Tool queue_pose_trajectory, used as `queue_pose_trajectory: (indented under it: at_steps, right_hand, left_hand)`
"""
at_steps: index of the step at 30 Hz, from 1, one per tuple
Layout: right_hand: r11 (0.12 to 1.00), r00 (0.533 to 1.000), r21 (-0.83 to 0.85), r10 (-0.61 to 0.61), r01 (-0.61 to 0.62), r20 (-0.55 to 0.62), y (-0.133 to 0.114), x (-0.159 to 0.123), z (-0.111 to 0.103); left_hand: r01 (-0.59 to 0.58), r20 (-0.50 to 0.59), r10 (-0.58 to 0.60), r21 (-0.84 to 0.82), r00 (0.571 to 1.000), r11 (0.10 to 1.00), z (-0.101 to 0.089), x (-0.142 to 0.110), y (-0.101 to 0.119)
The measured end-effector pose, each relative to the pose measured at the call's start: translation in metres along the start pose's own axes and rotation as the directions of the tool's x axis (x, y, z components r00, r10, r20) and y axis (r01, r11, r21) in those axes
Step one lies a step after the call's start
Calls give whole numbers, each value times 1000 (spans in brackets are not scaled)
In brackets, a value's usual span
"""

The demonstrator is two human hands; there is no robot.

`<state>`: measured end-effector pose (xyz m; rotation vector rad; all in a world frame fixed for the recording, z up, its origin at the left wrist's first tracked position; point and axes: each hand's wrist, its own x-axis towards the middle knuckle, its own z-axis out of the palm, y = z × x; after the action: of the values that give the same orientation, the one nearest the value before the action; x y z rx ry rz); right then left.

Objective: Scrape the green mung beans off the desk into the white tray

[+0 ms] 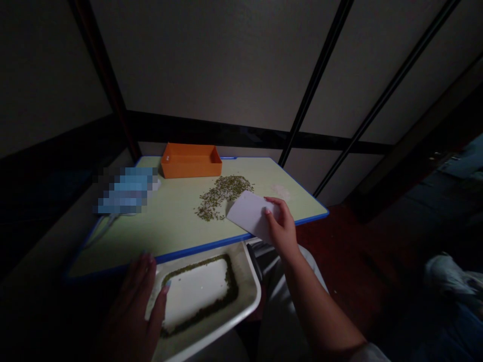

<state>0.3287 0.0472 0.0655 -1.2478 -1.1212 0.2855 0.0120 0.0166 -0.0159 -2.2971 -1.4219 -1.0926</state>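
Observation:
A flat white card (251, 215) is in my right hand (283, 229), pinched between the thumb and fingers. The card's left corner slants down toward the tabletop, close to a scatter of small greenish seeds or grains (222, 193). At the table's near edge is a white tray (249, 296), with more of the dark green grains (232, 286) banked along the sides of its floor. My left hand (138, 301) holds the tray's left end, its thumb over the inside and its fingers near the table edge. Shadow covers much of that hand.
An orange open box (191, 168) stands at the back of the pale, blue-edged table (169, 216). A pixelated bluish item (128, 191) lies at the left. A faint whitish patch (281, 191) is on the right. Panelled walls rise behind; light clothing (445, 271) shows at far right.

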Motion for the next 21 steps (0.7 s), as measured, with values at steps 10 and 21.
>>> queue_pose_trajectory:
  at_steps: [10,21]
  right_hand:
    - [1000,999,16,23,-24,29,-1,0,3]
    - [999,999,40,11,-12,31,-2,0,3]
  left_hand:
    - [36,11,-36,-10,999,999,0,0,-1]
    - [24,10,-23,-11,1000,1000,-4,3,3]
